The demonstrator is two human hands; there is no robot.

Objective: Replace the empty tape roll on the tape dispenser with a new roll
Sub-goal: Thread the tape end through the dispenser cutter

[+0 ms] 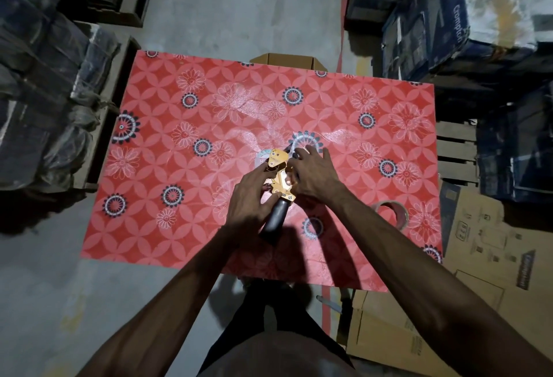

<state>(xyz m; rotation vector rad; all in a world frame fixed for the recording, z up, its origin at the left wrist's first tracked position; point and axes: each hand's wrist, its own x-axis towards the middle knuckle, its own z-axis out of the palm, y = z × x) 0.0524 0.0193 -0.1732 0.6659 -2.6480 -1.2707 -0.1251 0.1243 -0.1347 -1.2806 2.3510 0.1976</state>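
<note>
The only writing that reads clearly is "Crompton", printed in pale letters down the side of a dark blue carton (pixel 449 17) stacked at the upper right; a similar logo shows on the flattened brown cardboard (pixel 490 245) at the right edge of the table, along with small handling symbols too small to read.

The tape dispenser (pixel 281 177), with an orange-yellow metal frame and a black handle, sits over the middle of the red flower-patterned table (pixel 179 197). The left hand (pixel 250 197) curls around the dispenser where the frame meets the handle, fingers closed on it. The right hand (pixel 312 171) rests against the frame's right side with its fingers spread and bent over the top; whether they actually pinch anything cannot be told. A pale, clear tape roll (pixel 263 156) shows just behind the frame's upper left, partly hidden by it.

A second roll, an empty brownish core (pixel 390 212), lies on the table near its right edge, well apart from the dispenser, beside the right forearm.

An open cardboard box (pixel 288 61) stands against the table's far edge. Dark wrapped bundles (pixel 45 77) crowd the left side, and wooden pallet slats (pixel 456 152) show at the right.
</note>
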